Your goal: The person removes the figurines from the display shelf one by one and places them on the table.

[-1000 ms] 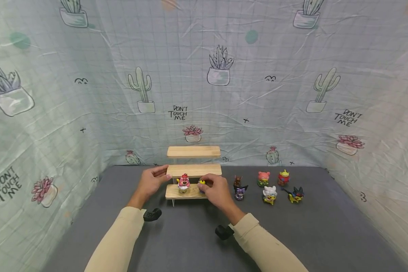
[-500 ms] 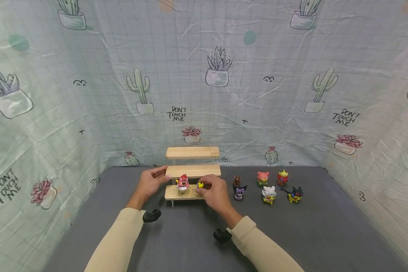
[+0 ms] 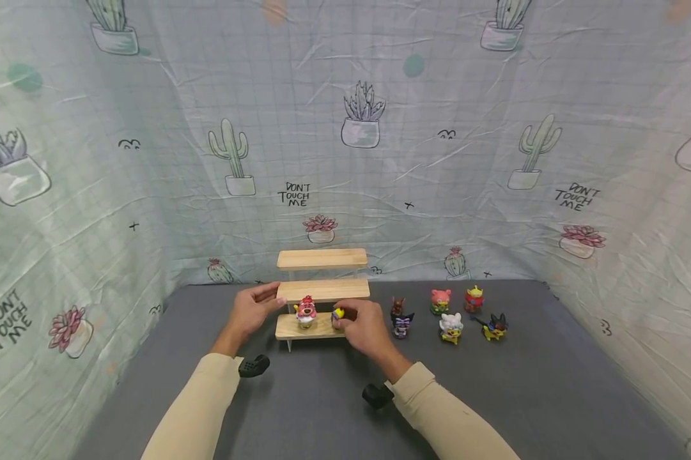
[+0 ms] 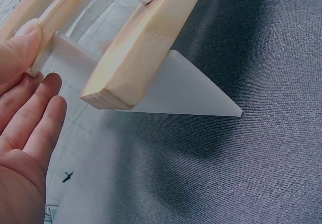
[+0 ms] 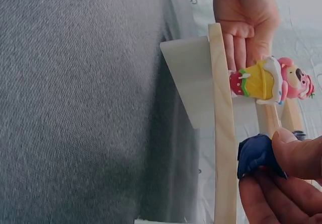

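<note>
A three-tier wooden display stand (image 3: 323,291) stands at mid-table. My left hand (image 3: 252,315) holds the left end of its middle board, thumb against the wood, as the left wrist view shows. On the lowest board, to the left, a pink bear figurine (image 3: 305,312) stands upright. My right hand (image 3: 364,327) pinches a small blue and yellow figurine (image 3: 337,317) at the right part of that board. The right wrist view shows the dark blue back (image 5: 256,156) of this figurine between thumb and fingers, its base at the board; whether it bears weight there I cannot tell.
Several figurines stand right of the stand: a brown one (image 3: 398,306), a black and purple one (image 3: 401,325), a pink one (image 3: 440,301), a red one with a green head (image 3: 474,298), a white and yellow one (image 3: 451,328) and a black-eared yellow one (image 3: 494,327). A printed cloth (image 3: 408,166) hangs behind.
The blue and yellow figurine was tipped with its yellow part to the left half a second ago; now it is more upright. The left hand keeps its place, and the head view has shifted slightly.
</note>
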The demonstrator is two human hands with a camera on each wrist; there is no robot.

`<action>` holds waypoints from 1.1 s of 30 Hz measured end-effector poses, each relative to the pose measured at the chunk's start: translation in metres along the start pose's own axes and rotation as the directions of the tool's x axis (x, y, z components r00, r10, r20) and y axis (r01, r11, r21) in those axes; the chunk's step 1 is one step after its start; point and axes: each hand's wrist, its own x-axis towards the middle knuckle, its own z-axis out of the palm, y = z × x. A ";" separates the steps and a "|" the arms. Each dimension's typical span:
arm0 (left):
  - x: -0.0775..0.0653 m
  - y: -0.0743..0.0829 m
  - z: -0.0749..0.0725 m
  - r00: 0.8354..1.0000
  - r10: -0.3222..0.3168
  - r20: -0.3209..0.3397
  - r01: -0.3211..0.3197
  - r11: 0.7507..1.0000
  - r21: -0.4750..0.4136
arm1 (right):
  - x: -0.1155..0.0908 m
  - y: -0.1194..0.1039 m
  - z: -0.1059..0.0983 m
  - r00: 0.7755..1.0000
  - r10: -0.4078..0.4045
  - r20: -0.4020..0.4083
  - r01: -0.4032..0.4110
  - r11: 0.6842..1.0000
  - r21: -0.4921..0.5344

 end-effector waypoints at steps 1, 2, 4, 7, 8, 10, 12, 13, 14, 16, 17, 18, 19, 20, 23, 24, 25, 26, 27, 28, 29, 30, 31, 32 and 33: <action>0.000 0.000 0.000 1.000 -0.003 0.001 0.003 1.000 -0.001 | 0.000 0.000 -0.001 1.000 0.004 0.007 -0.004 1.000 -0.008; 0.000 0.000 0.000 1.000 -0.004 0.003 0.004 1.000 -0.002 | 0.000 0.000 -0.002 1.000 0.008 0.014 -0.007 1.000 -0.015; 0.000 0.000 -0.001 1.000 -0.005 0.008 0.005 1.000 -0.006 | 0.000 0.001 -0.006 1.000 0.014 0.026 -0.013 1.000 -0.026; 0.000 -0.001 -0.002 1.000 0.001 0.013 -0.001 1.000 -0.011 | 0.000 0.000 -0.013 0.999 0.012 0.042 -0.011 1.000 -0.025; 0.000 -0.001 -0.002 1.000 0.005 0.013 -0.005 1.000 -0.011 | 0.000 0.000 -0.016 0.999 0.009 0.046 -0.008 1.000 -0.024; 0.001 -0.002 -0.002 1.000 0.007 0.012 -0.007 1.000 -0.015 | -0.001 0.000 -0.022 0.999 -0.001 0.054 0.002 1.000 -0.024; 0.001 -0.002 -0.003 1.000 0.006 0.013 -0.006 1.000 -0.012 | -0.002 0.001 -0.026 0.998 -0.004 0.066 0.006 1.000 -0.024; 0.001 -0.002 -0.003 1.000 0.004 0.014 -0.004 1.000 -0.012 | -0.002 0.002 -0.029 0.997 -0.004 0.071 0.006 1.000 -0.022; 0.001 -0.002 -0.003 1.000 0.002 0.015 -0.002 1.000 -0.011 | -0.003 0.003 -0.031 0.997 -0.005 0.076 0.007 1.000 -0.020; 0.001 -0.002 -0.003 1.000 0.000 0.022 0.000 1.000 -0.011 | -0.004 0.004 -0.035 0.997 -0.008 0.080 0.010 1.000 -0.020; 0.001 -0.001 -0.002 1.000 0.002 0.026 -0.001 1.000 -0.012 | -0.005 0.006 -0.038 0.997 -0.005 0.081 0.006 1.000 -0.016; 0.001 -0.001 -0.002 1.000 0.002 0.028 -0.002 1.000 -0.012 | -0.006 0.006 -0.040 0.997 -0.004 0.078 0.005 1.000 -0.015; 0.001 -0.001 -0.002 1.000 0.004 0.030 -0.004 1.000 -0.012 | -0.006 0.007 -0.042 0.997 -0.009 0.075 0.010 1.000 -0.016; 0.001 -0.001 -0.003 1.000 0.006 0.028 -0.006 1.000 -0.012 | -0.006 0.008 -0.044 0.997 -0.012 0.075 0.014 1.000 -0.017; 0.001 0.000 -0.003 1.000 0.011 0.024 -0.011 1.000 -0.010 | -0.008 0.012 -0.051 0.997 -0.013 0.074 0.014 1.000 -0.017; 0.001 0.001 -0.003 1.000 0.012 0.024 -0.012 1.000 -0.008 | -0.009 0.012 -0.053 0.997 -0.011 0.073 0.012 1.000 -0.015; 0.002 0.001 -0.003 1.000 0.012 0.023 -0.012 1.000 -0.008 | -0.009 0.013 -0.055 0.997 -0.010 0.074 0.011 1.000 -0.014; 0.002 0.001 -0.002 1.000 0.012 0.023 -0.012 1.000 -0.006 | -0.010 0.014 -0.057 0.997 -0.005 0.074 0.006 1.000 -0.010; 0.002 0.001 -0.002 1.000 0.011 0.025 -0.011 1.000 -0.005 | -0.012 0.014 -0.059 0.997 0.001 0.072 -0.001 1.000 -0.005; 0.002 0.001 -0.002 1.000 0.009 0.026 -0.009 1.000 -0.005 | -0.013 0.015 -0.061 0.997 0.003 0.072 -0.003 1.000 -0.002; 0.002 0.001 -0.002 1.000 0.009 0.027 -0.009 1.000 -0.004 | -0.014 0.016 -0.063 0.997 0.003 0.071 -0.003 1.000 0.002; 0.002 0.000 -0.002 1.000 0.010 0.026 -0.010 1.000 -0.002 | -0.015 0.016 -0.065 0.997 0.003 0.072 -0.003 1.000 0.004; 0.001 0.000 -0.001 1.000 0.009 0.026 -0.009 1.000 -0.001 | -0.016 0.017 -0.068 0.997 0.001 0.076 -0.001 1.000 0.008; 0.001 0.000 -0.001 1.000 0.009 0.027 -0.009 1.000 0.000 | -0.018 0.017 -0.070 0.997 0.000 0.080 -0.001 1.000 0.011; 0.001 -0.001 -0.001 1.000 0.009 0.027 -0.009 1.000 -0.002 | -0.019 0.018 -0.072 0.996 -0.003 0.086 0.002 1.000 0.013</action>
